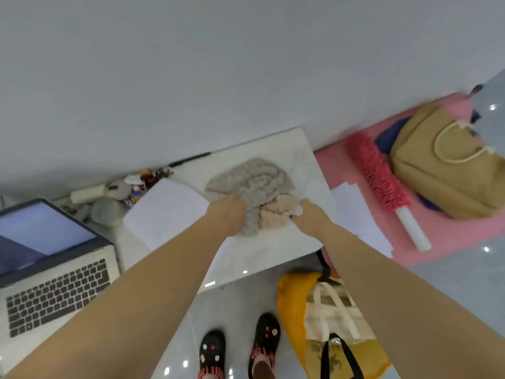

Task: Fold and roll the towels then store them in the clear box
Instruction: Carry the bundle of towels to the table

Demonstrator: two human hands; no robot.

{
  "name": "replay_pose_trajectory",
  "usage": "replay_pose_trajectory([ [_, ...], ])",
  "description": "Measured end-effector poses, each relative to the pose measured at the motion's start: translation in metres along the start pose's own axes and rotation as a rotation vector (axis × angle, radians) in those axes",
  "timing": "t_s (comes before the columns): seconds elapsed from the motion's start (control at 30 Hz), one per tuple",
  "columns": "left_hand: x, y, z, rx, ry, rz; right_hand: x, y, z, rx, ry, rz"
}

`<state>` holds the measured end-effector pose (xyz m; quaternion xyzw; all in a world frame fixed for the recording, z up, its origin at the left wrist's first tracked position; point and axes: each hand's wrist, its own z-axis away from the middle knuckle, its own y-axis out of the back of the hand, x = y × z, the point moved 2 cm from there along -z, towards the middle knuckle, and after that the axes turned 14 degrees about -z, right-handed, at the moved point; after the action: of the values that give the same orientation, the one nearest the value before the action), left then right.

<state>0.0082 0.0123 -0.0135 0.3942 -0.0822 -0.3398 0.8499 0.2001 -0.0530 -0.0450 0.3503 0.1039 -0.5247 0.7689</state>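
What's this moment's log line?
left hand: grips crumpled grey fluffy towel | right hand: pinches crumpled beige towel | folding: unstarted | clear box: unseen

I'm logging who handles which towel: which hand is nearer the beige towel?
Right. The right hand sits against the right edge of the beige towel. The left hand is on the other side, gripping the grey towel, with a strip of grey between.

Both my arms bare, stretched forward and converging, 2 hands close together but not touching. Left hand (228, 214) knuckles up, fingers curled down into the grey towel (254, 176), gripping it. Right hand (308, 218) just beside, back up, fingers curled into the edge of the beige towel (276, 214). Both wrists about straight. Fingertips mostly hidden in cloth.
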Motion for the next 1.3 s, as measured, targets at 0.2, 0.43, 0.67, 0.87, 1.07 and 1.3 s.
replay_pose_trajectory([
  [0.2,0.025,-0.063,-0.08,-0.086,0.102,0.135,0.037,-0.044,-0.068,0.14,-0.259,-0.694],
  [0.43,0.026,-0.043,-0.08,0.248,0.272,0.686,0.02,-0.064,-0.059,0.051,-0.282,-1.094],
  [0.67,-0.028,0.035,0.015,0.268,0.553,1.766,-0.072,-0.028,0.035,-0.298,-0.074,-1.549],
  [0.87,-0.055,0.097,0.149,0.451,0.408,2.017,-0.175,-0.014,0.133,-0.427,-0.098,-1.835],
  [1.07,-0.1,0.113,0.319,0.749,0.468,2.244,-0.272,-0.061,0.284,-0.571,0.053,-1.666],
  [1.3,-0.147,0.062,0.567,1.187,0.651,2.151,-0.331,-0.194,0.486,-0.921,0.178,-1.395],
])
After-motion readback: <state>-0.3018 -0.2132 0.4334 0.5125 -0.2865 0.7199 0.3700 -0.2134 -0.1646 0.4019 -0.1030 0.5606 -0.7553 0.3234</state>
